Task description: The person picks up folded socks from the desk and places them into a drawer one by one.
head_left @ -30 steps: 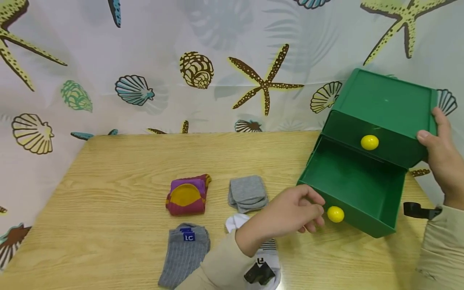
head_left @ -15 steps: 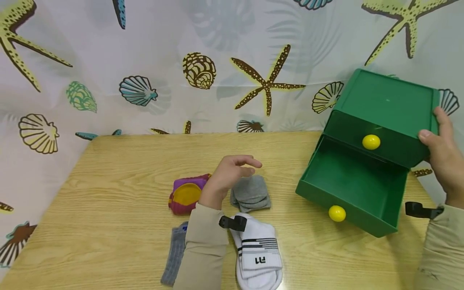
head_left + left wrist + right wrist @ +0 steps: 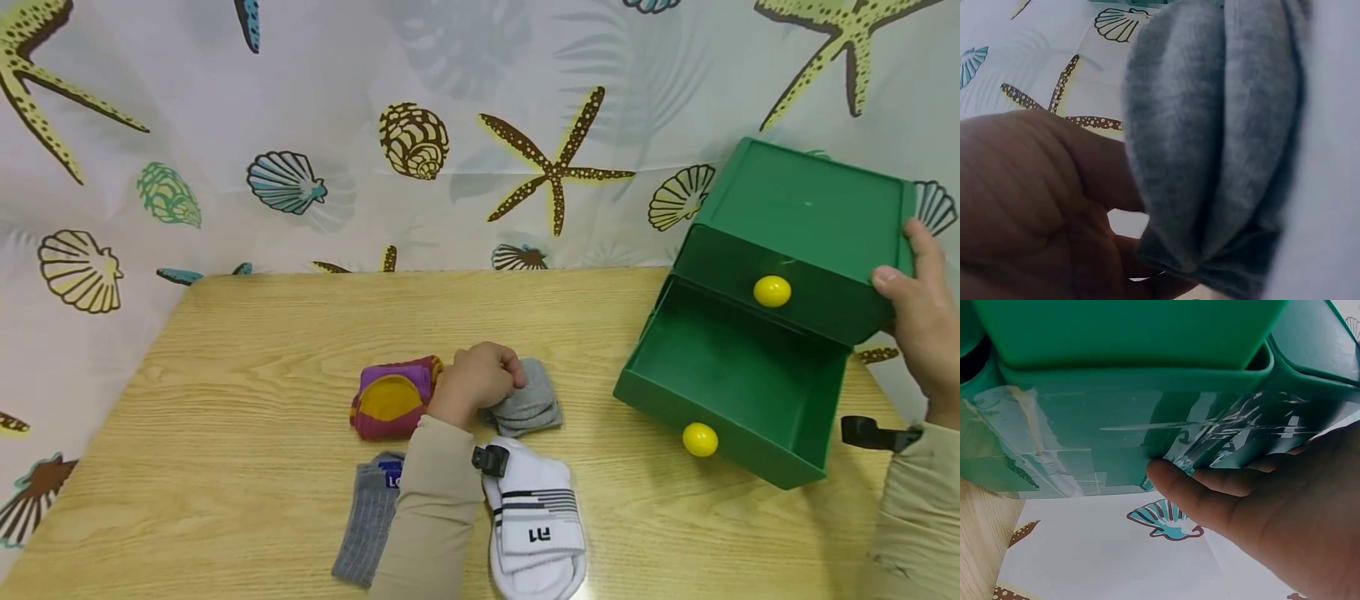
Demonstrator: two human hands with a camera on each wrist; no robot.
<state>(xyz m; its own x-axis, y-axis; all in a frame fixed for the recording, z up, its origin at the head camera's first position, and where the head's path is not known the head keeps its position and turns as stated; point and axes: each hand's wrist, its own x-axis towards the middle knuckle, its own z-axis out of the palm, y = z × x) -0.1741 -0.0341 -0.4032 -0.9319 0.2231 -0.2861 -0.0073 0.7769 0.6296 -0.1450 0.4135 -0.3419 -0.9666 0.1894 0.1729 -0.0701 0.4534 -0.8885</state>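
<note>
1. We see the left hand (image 3: 474, 379) on the folded grey sock (image 3: 528, 403) in the middle of the bench (image 3: 225, 350), its fingers (image 3: 510, 367) curled round the sock's near-left edge; the left wrist view shows the folds (image 3: 1210, 144) pressed against the palm.
2. The sock lies directly under and just right of that hand, its long axis running roughly toward the green drawer unit (image 3: 795, 225), well off to the right.
3. The right hand (image 3: 918, 321) grips the unit's far right side, thumb on the front corner and fingers (image 3: 1210, 490) curled behind it.
4. The lower drawer (image 3: 731, 383) stands pulled out with nothing visible inside; the upper drawer (image 3: 780, 287) is closed.
5. A purple-and-yellow sock (image 3: 390, 400), a grey ribbed sock (image 3: 371, 517) and a white striped sock (image 3: 536, 517) lie beside the left forearm.
</note>
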